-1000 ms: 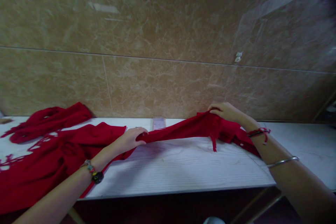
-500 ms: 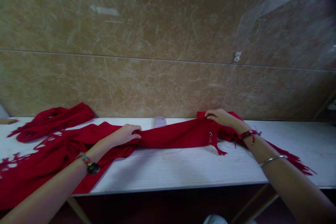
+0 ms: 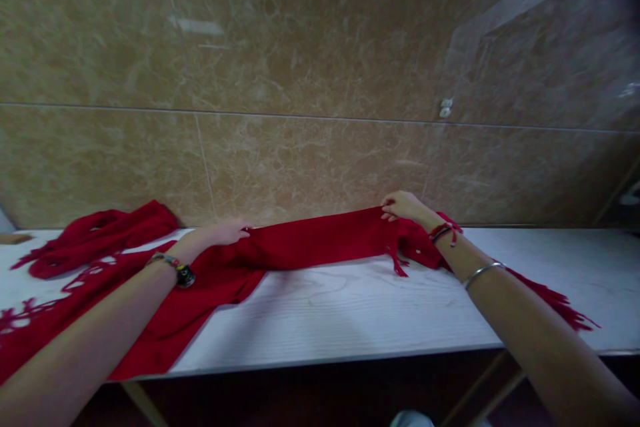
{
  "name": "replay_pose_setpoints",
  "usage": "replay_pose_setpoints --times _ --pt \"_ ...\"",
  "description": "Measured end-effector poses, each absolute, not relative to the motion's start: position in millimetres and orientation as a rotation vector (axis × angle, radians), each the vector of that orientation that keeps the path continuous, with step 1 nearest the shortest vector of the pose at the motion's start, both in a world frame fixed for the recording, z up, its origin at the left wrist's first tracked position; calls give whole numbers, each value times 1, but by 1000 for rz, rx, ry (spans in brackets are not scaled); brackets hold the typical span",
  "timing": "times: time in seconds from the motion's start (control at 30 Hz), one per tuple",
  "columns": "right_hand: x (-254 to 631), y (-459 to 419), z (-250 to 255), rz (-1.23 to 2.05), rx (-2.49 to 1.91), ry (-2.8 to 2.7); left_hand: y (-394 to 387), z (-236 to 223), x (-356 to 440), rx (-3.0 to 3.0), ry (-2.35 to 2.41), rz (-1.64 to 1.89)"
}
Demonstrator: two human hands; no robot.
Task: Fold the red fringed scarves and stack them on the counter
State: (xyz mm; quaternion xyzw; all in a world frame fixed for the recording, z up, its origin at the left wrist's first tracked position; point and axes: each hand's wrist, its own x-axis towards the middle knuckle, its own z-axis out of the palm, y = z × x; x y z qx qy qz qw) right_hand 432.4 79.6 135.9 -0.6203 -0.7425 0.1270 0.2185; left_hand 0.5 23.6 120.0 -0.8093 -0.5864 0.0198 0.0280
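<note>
Fingers of the left hand [image 3: 225, 232] and right hand [image 3: 404, 206] pinch a fringed red scarf [image 3: 320, 240], stretched between them over the white desk [image 3: 320, 327]. Straightening it seems in hand; the next move likely calls for even tension.

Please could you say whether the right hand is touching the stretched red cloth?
Touching: the head view shows the right hand pinching the stretched red cloth at its upper edge.

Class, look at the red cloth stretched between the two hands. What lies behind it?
Above the cloth, the wall shows; below its bottom edge, the white table. Whatever lies directly behind it is covered and cannot be seen.
</note>
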Motion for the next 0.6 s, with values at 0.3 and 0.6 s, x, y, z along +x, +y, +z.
replay_pose_setpoints --times 0.3,0.6 --pt "442 80 110 603 -1613 -2236 7 88 -22 -2693 -1731 -192" --pt "406 108 152 -36 -1639 -1983 51 146 -12 -2088 -1748 -308"
